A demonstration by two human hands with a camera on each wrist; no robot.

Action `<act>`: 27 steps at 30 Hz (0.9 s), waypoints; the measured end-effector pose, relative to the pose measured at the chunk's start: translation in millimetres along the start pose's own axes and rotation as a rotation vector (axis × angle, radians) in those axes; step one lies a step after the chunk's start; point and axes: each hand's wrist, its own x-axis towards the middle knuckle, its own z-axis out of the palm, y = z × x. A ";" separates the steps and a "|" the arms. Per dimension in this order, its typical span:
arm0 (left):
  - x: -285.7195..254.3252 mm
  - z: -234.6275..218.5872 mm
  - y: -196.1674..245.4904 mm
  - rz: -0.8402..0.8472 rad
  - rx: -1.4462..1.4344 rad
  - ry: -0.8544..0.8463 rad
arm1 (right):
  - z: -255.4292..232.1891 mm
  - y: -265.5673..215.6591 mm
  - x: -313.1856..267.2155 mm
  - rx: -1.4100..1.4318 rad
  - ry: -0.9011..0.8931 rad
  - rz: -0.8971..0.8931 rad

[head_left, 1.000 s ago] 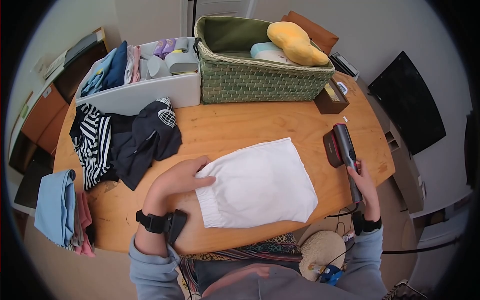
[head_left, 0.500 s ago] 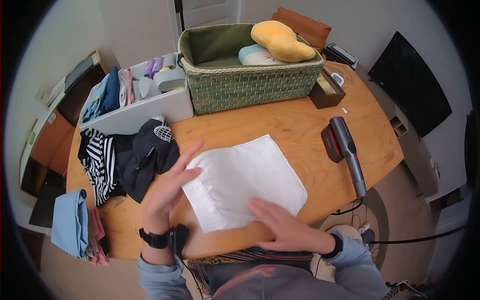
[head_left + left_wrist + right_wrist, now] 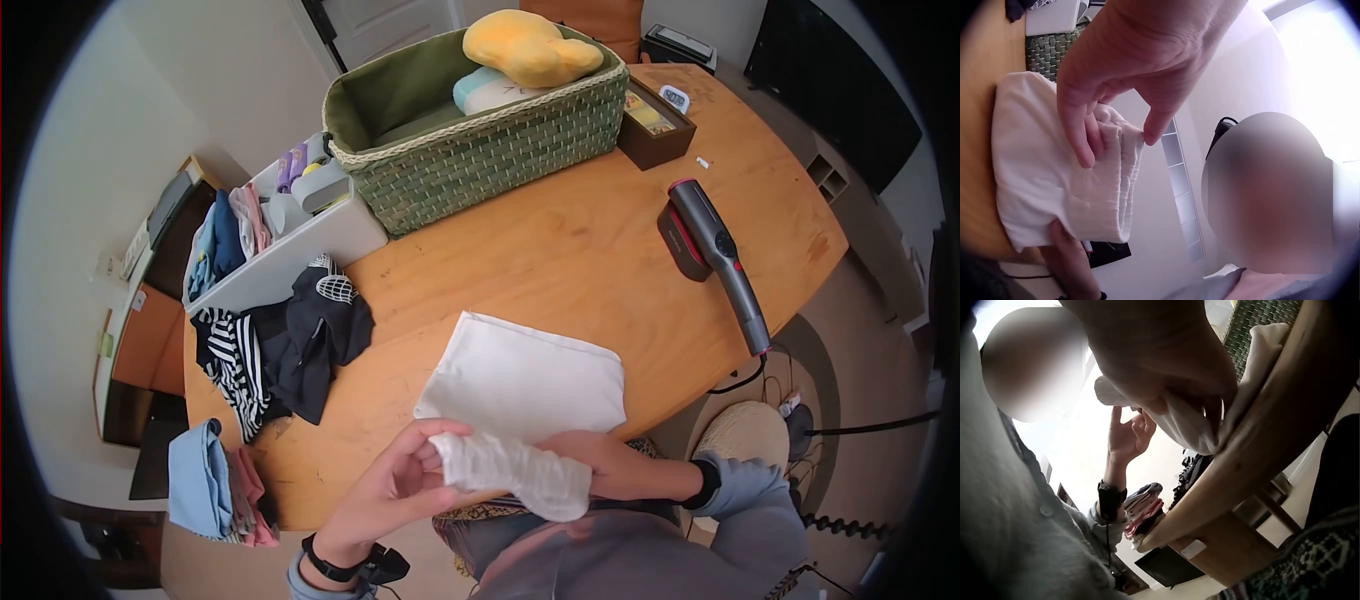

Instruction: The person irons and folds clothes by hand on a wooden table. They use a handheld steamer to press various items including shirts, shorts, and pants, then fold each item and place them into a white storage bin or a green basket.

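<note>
A white garment (image 3: 530, 370) with a gathered elastic waistband lies partly on the wooden table, its waistband end lifted over the front edge. My left hand (image 3: 400, 485) pinches one end of the waistband (image 3: 1124, 181), thumb at the rim and fingers on the outer cloth. At the garment's right side, my right hand (image 3: 615, 465) grips the cloth; the lifted band hides its fingertips in the head view. In the left wrist view the right thumb presses on the white fabric. A dark handheld garment steamer (image 3: 715, 250) with a red-trimmed head rests on the table to the right.
A green woven basket (image 3: 490, 165) with plush toys stands at the back, beside a white bin (image 3: 300, 255) of folded clothes. Dark clothes (image 3: 310, 340) lie at left, near a folded blue-and-pink stack (image 3: 200, 480). A brown box (image 3: 655, 130) sits behind the steamer.
My right hand let go of the steamer and crossed left to the white garment. Its waistband end has been lifted toward me, with my left hand on the band. The head view has turned.
</note>
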 end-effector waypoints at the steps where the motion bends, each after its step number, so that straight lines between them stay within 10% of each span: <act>1: 5.1 5.4 3.9 0.006 -0.028 0.016 | 0.9 6.1 -5.7 0.098 0.020 0.074; 5: 44.6 -8.5 -6.0 0.163 0.200 0.076 | -2.4 7.7 -8.7 0.610 0.201 0.524; 7: 64.2 -25.7 -11.7 0.282 0.950 0.304 | -9.7 0.6 -3.5 0.756 0.272 0.555; 9: 77.7 -43.6 -23.9 0.245 1.043 0.334 | -15.9 0.1 -0.2 1.119 0.287 0.559; 27: 47.3 -46.6 -34.5 0.110 0.930 0.440 | -12.7 15.1 0.2 0.358 0.243 0.315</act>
